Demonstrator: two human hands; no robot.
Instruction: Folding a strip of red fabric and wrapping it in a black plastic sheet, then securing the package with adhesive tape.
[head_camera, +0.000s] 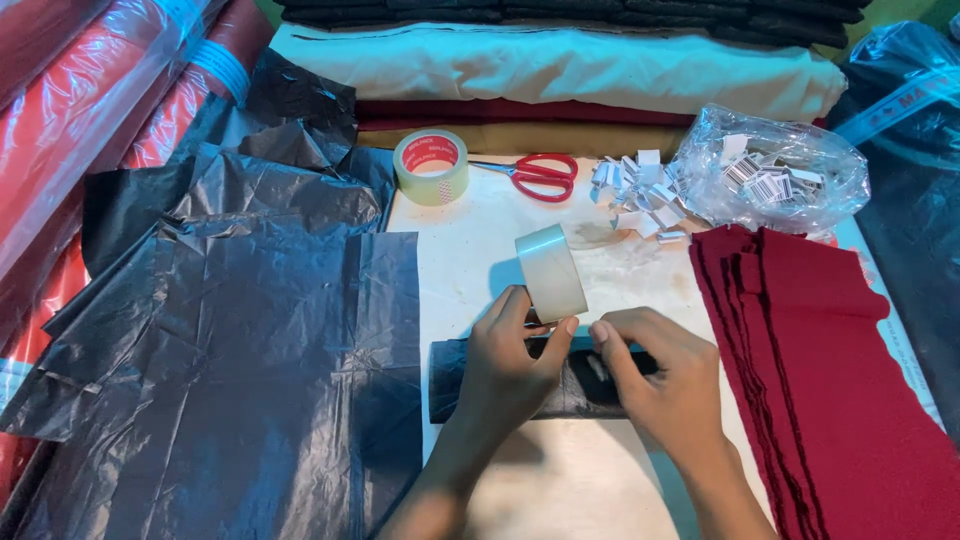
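A small black wrapped bundle is lying at about 6 o'clock on the pale table, pinned under both hands. A roll of clear tape is held upright by the left hand, thumb pinched against its lower edge, fingers curled behind it. The right hand is pressed flat on the bundle, thumb and forefinger closed on what looks like the tape end, though the strip itself can't be made out. Wrapping appears done; taping seems only just begun, judged from the roll standing on the bundle and no finished strip visible. A second tape roll and red scissors are seen at 12 o'clock, a clear bag of white tags at 1 o'clock, stacked dark red cloth at 3 o'clock, black plastic sheets at 9 o'clock.
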